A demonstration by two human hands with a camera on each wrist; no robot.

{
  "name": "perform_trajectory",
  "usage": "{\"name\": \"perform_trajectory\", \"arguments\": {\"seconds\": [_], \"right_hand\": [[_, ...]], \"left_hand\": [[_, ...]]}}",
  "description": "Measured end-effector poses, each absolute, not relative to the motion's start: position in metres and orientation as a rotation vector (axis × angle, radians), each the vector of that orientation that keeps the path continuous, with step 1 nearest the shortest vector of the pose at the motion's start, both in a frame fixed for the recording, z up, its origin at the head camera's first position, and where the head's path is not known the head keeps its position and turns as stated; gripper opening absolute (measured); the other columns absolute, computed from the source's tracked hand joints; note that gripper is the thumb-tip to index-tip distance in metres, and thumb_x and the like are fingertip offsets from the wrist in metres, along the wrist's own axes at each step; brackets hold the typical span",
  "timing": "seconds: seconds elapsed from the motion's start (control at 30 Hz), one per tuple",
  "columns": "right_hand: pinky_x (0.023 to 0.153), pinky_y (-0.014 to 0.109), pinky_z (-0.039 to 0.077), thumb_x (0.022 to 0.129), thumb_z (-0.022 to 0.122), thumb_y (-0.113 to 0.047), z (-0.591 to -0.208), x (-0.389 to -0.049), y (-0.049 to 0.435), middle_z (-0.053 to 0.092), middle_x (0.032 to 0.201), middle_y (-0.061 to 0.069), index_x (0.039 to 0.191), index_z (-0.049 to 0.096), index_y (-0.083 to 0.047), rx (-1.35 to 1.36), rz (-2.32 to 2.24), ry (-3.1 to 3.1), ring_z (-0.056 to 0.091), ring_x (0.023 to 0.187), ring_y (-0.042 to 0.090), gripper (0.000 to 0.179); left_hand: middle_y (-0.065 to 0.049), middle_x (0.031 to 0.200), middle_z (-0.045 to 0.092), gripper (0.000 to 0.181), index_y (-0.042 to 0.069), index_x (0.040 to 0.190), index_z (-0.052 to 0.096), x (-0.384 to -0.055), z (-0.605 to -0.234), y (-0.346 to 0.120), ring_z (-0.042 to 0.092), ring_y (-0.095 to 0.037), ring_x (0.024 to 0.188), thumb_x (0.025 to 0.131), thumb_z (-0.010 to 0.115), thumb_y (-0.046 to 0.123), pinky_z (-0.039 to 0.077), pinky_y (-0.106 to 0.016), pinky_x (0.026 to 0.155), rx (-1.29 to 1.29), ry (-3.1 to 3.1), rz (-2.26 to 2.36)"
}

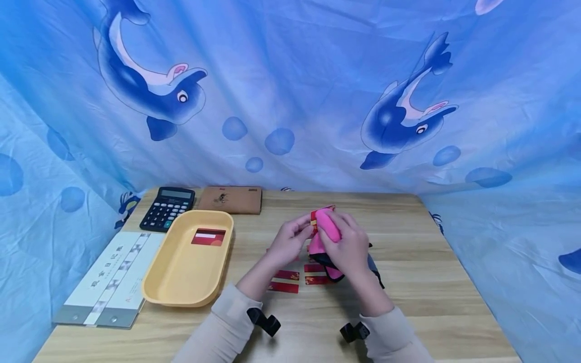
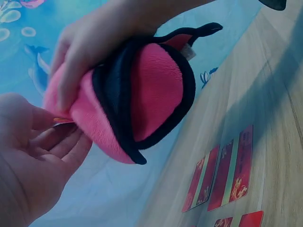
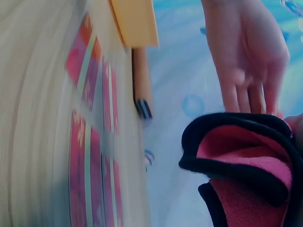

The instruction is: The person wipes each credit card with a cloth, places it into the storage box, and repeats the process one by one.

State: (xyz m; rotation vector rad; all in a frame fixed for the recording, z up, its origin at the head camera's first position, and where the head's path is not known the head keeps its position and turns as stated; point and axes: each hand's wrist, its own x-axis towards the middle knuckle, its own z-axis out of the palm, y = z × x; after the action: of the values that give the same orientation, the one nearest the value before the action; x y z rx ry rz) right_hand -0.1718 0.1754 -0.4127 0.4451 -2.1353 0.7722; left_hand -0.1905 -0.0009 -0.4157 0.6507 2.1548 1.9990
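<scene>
In the head view my left hand (image 1: 288, 243) pinches a red and gold card (image 1: 313, 217) by its edge, above the table. My right hand (image 1: 349, 246) grips a pink fleecy cloth with black edging (image 1: 328, 226) and presses it against the card. The left wrist view shows the cloth (image 2: 156, 90) bunched into a hollow fold, covering most of the card. Below the hands, several red cards with a pale stripe (image 1: 283, 287) lie on the table; the hands and cloth partly hide them. In the right wrist view the left hand (image 3: 251, 52) reaches behind the cloth.
To the left stands a yellow tray (image 1: 186, 282) with one red card (image 1: 208, 237) in it. Beside it lie a white binder (image 1: 113, 277) and a black calculator (image 1: 168, 209). A brown wallet (image 1: 231, 200) lies at the table's back edge, before a blue dolphin curtain (image 1: 295, 91).
</scene>
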Motion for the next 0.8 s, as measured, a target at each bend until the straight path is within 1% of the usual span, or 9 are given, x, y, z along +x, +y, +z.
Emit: {"name": "perform_trajectory", "arguments": {"seconds": [0.1, 0.17, 0.2, 0.27, 0.43, 0.53, 0.6, 0.7, 0.8], "right_hand": [[0.055, 0.04, 0.058, 0.081, 0.085, -0.018, -0.411, -0.169, 0.164, 0.072, 0.103, 0.014, 0.116, 0.075, -0.004, 0.53, 0.816, -2.129, 0.07, 0.075, 0.029, 0.039], [0.055, 0.038, 0.057, 0.08, 0.085, -0.016, -0.409, -0.167, 0.159, 0.072, 0.104, 0.013, 0.115, 0.076, -0.005, 0.564, 0.86, -2.117, 0.069, 0.075, 0.027, 0.038], [0.054, 0.037, 0.056, 0.08, 0.085, -0.016, -0.408, -0.166, 0.157, 0.072, 0.103, 0.013, 0.115, 0.076, -0.004, 0.574, 0.882, -2.11, 0.069, 0.074, 0.026, 0.038], [0.053, 0.036, 0.056, 0.08, 0.085, -0.015, -0.406, -0.165, 0.154, 0.072, 0.103, 0.012, 0.115, 0.076, -0.004, 0.574, 0.892, -2.099, 0.068, 0.073, 0.025, 0.037], [0.052, 0.039, 0.056, 0.081, 0.084, -0.016, -0.402, -0.164, 0.155, 0.073, 0.1, 0.012, 0.113, 0.077, -0.005, 0.493, 0.798, -2.108, 0.069, 0.07, 0.028, 0.035], [0.05, 0.041, 0.054, 0.079, 0.084, -0.016, -0.401, -0.165, 0.161, 0.073, 0.099, 0.012, 0.112, 0.077, -0.006, 0.422, 0.756, -2.131, 0.068, 0.068, 0.029, 0.035], [0.048, 0.041, 0.052, 0.079, 0.085, -0.017, -0.402, -0.165, 0.167, 0.073, 0.1, 0.012, 0.113, 0.077, -0.007, 0.376, 0.74, -2.151, 0.067, 0.066, 0.029, 0.036], [0.048, 0.04, 0.05, 0.079, 0.085, -0.018, -0.405, -0.167, 0.177, 0.073, 0.101, 0.013, 0.114, 0.077, -0.008, 0.332, 0.731, -2.165, 0.066, 0.065, 0.029, 0.037], [0.048, 0.04, 0.049, 0.079, 0.085, -0.019, -0.408, -0.168, 0.186, 0.073, 0.099, 0.013, 0.114, 0.077, -0.008, 0.305, 0.733, -2.165, 0.066, 0.066, 0.029, 0.038]], "left_hand": [[-0.01, 0.136, 0.062, 0.041, 0.01, 0.151, 0.048, -0.19, -0.416, -0.003, 0.064, -0.014, 0.107, 0.111, 0.04, 0.017, 0.056, -0.027, 0.089, 0.68, 2.123, 2.004], [-0.003, 0.148, 0.054, 0.042, 0.01, 0.151, 0.048, -0.189, -0.417, -0.004, 0.054, -0.01, 0.129, 0.112, 0.036, 0.019, 0.048, -0.028, 0.105, 0.684, 2.077, 2.024], [-0.002, 0.148, 0.053, 0.042, 0.011, 0.151, 0.048, -0.189, -0.416, -0.005, 0.052, -0.008, 0.13, 0.112, 0.035, 0.02, 0.046, -0.027, 0.106, 0.683, 2.059, 2.033], [-0.007, 0.132, 0.064, 0.042, 0.011, 0.15, 0.05, -0.188, -0.416, -0.007, 0.063, -0.008, 0.11, 0.112, 0.035, 0.021, 0.054, -0.025, 0.092, 0.666, 2.039, 2.053], [-0.009, 0.101, 0.07, 0.038, 0.011, 0.145, 0.056, -0.188, -0.417, -0.009, 0.064, -0.009, 0.075, 0.111, 0.042, 0.022, 0.055, -0.021, 0.064, 0.612, 2.06, 2.092], [-0.01, 0.108, 0.072, 0.038, 0.009, 0.144, 0.056, -0.187, -0.418, -0.013, 0.067, -0.014, 0.084, 0.11, 0.044, 0.023, 0.058, -0.025, 0.071, 0.586, 2.092, 2.076], [-0.01, 0.113, 0.072, 0.039, 0.009, 0.144, 0.055, -0.186, -0.418, -0.015, 0.068, -0.016, 0.096, 0.11, 0.045, 0.024, 0.059, -0.03, 0.083, 0.574, 2.118, 2.058], [-0.007, 0.119, 0.071, 0.041, 0.008, 0.145, 0.054, -0.185, -0.419, -0.02, 0.066, -0.019, 0.103, 0.11, 0.046, 0.027, 0.056, -0.031, 0.089, 0.567, 2.185, 2.028], [-0.008, 0.115, 0.072, 0.038, 0.006, 0.139, 0.059, -0.186, -0.42, -0.024, 0.065, -0.019, 0.101, 0.11, 0.046, 0.027, 0.056, -0.029, 0.087, 0.577, 2.241, 2.024]]}}
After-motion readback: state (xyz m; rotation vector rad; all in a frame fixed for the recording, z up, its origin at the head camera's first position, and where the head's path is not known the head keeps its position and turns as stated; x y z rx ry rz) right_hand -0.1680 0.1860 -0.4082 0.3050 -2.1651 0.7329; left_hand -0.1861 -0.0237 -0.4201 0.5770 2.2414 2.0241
